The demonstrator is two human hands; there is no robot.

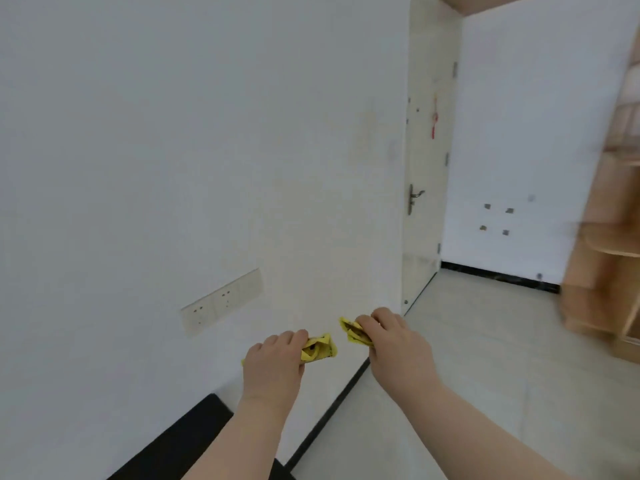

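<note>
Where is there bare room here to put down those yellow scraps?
For the yellow scraps, the pale floor lies bare between the black skirting under the wall and the wooden shelf unit, back to the door. The black surface at lower left is bare too. The shelf unit is too blurred to judge.

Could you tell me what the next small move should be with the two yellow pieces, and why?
Probably move the right hand leftward and tuck the right piece into the left hand, beside the left piece. Each hand pinches one crumpled yellow piece, a gap lies between them, and neither hand is free.
</note>
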